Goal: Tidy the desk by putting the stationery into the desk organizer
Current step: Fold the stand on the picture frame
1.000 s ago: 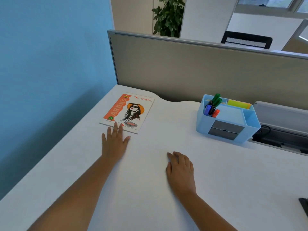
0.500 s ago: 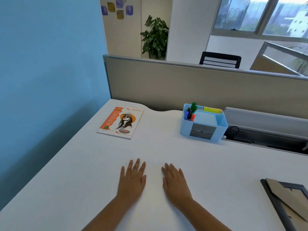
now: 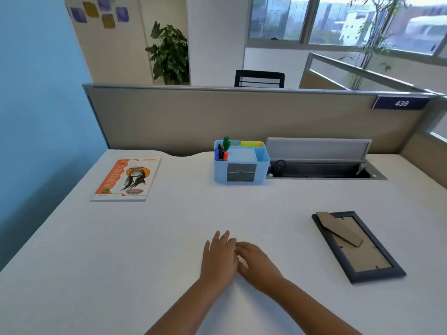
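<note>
A light blue desk organizer stands at the back middle of the white desk, with two grey drawers in its front. Several markers stand in its left compartment and a yellow pad lies in a back one. My left hand and my right hand rest flat on the desk near the front, side by side and touching at the fingers. Both are empty, well short of the organizer.
An orange-covered notebook lies at the back left. A dark picture frame lies face down at the right. An open cable tray sits right of the organizer. A beige partition closes the back, a blue wall the left.
The view has pulled back and up. My left hand has left the notebook's edge and come to the front middle beside my right hand, where they now touch. The frame has come into view.
</note>
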`<action>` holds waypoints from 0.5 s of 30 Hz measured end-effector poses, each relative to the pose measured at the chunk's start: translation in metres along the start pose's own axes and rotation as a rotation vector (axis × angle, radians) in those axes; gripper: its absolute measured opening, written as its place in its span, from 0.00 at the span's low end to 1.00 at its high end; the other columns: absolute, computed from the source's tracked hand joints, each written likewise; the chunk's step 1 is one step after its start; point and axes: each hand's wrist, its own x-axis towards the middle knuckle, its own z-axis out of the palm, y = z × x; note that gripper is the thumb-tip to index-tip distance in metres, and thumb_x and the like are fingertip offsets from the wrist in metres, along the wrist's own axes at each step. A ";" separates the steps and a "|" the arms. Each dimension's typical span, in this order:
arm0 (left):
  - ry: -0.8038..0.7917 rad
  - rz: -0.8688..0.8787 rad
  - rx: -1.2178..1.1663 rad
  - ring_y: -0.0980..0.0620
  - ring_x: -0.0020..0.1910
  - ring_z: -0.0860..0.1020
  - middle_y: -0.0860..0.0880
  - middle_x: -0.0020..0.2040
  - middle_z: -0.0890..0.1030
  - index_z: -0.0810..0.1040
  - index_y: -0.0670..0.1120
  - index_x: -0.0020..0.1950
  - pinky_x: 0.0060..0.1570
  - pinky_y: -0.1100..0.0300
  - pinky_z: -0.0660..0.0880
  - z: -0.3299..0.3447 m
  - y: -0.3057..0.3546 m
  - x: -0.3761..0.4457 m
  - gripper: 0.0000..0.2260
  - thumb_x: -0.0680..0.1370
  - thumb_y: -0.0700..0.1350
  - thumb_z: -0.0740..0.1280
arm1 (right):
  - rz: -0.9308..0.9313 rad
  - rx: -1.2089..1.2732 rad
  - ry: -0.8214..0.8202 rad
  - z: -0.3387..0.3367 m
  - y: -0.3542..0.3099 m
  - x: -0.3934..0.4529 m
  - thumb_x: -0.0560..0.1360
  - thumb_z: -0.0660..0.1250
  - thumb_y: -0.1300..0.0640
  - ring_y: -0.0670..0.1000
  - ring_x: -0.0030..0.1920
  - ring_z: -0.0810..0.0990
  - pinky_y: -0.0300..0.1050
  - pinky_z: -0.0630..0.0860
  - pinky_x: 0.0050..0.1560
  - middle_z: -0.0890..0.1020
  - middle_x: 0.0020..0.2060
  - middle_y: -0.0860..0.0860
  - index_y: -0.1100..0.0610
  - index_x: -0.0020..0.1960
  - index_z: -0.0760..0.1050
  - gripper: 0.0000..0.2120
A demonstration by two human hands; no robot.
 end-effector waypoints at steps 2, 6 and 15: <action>0.007 0.031 -0.026 0.50 0.75 0.50 0.51 0.76 0.56 0.57 0.49 0.73 0.72 0.52 0.49 0.002 0.009 -0.002 0.20 0.80 0.47 0.53 | 0.107 -0.026 0.038 -0.016 0.022 -0.015 0.79 0.58 0.52 0.47 0.69 0.65 0.38 0.59 0.69 0.68 0.69 0.47 0.50 0.64 0.72 0.15; 0.059 0.080 -0.159 0.49 0.73 0.56 0.49 0.72 0.63 0.54 0.49 0.73 0.71 0.55 0.55 0.007 0.032 -0.004 0.24 0.78 0.46 0.56 | 0.294 -0.057 0.109 -0.052 0.073 -0.046 0.78 0.61 0.53 0.48 0.68 0.66 0.39 0.61 0.68 0.68 0.68 0.48 0.49 0.64 0.71 0.15; 0.000 0.204 -0.231 0.50 0.73 0.56 0.50 0.73 0.63 0.54 0.49 0.73 0.70 0.58 0.54 0.015 0.087 -0.002 0.24 0.78 0.46 0.57 | 0.689 -0.102 0.202 -0.117 0.156 -0.078 0.77 0.61 0.56 0.56 0.69 0.63 0.48 0.67 0.65 0.64 0.70 0.55 0.55 0.71 0.60 0.24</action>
